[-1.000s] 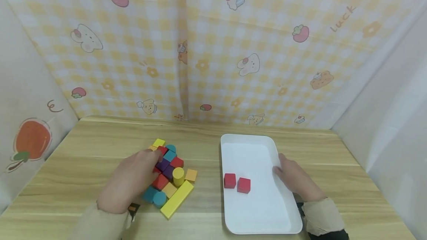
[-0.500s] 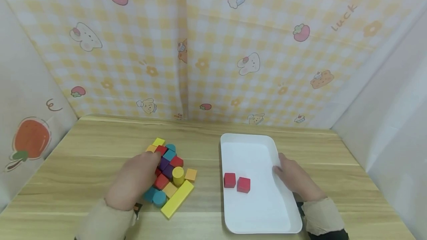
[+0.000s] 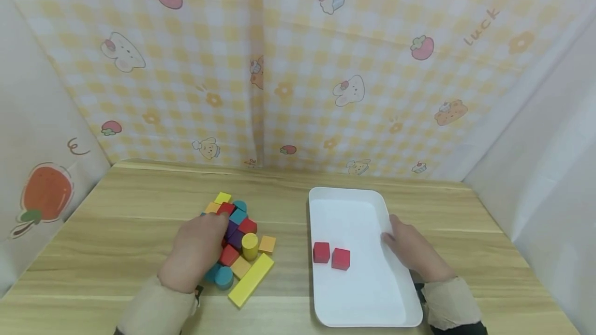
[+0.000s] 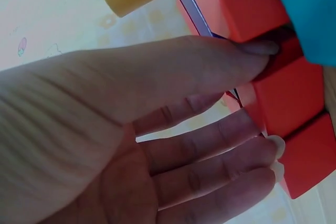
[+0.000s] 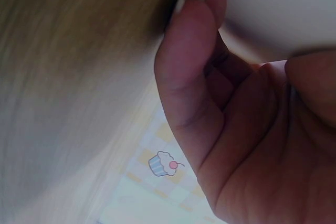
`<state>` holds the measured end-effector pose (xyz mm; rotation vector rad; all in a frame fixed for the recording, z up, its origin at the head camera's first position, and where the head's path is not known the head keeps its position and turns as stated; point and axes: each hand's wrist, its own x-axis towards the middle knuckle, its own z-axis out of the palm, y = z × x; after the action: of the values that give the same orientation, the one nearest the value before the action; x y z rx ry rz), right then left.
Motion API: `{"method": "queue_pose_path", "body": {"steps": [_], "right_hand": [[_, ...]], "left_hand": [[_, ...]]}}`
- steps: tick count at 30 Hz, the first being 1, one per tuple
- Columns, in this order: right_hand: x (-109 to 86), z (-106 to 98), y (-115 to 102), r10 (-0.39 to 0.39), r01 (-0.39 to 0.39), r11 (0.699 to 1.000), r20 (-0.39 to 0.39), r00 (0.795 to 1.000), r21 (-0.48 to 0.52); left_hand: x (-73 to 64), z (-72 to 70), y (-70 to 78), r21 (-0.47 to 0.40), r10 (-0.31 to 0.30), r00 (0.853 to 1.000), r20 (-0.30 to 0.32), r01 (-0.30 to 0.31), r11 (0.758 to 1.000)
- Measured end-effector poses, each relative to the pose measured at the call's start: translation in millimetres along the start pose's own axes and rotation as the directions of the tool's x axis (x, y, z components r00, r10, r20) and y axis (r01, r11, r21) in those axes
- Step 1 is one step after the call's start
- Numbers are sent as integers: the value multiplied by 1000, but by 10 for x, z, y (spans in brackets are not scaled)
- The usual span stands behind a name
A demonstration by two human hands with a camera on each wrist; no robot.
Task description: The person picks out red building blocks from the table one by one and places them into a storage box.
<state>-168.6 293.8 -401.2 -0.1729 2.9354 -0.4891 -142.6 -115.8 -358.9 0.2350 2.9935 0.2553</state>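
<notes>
My left hand [image 3: 194, 247] reaches into the left side of a pile of coloured blocks. In the left wrist view its thumb and fingers come from opposite sides onto a red block [image 4: 292, 98], pinching it among other red ones; the head view hides the fingertips. A white tray [image 3: 368, 296] lies to the right of the pile, with two red cubes [image 3: 341, 259] inside. My right hand [image 3: 412, 247] grips the tray's right rim, thumb over the edge, fingers curled below in the right wrist view.
Around the left hand lie a yellow cylinder [image 3: 250, 246], a long yellow block [image 3: 251, 280], a blue cylinder [image 3: 224, 277], an orange block [image 3: 267, 245] and several more blocks. A patterned curtain [image 3: 298, 66] rises behind the wooden table [image 3: 288, 309].
My left hand has edged to the right into the pile. The long yellow block and its neighbours have shifted slightly rightward. The right hand and tray hold their place.
</notes>
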Motion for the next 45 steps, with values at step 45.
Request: {"method": "queue_pose_path", "body": {"steps": [45], "right_hand": [[-19,40,26,-12,13,999,-22,1000,33]], "left_hand": [[-85,-262,-134,-131,16,1000,10,-15,991]]}}
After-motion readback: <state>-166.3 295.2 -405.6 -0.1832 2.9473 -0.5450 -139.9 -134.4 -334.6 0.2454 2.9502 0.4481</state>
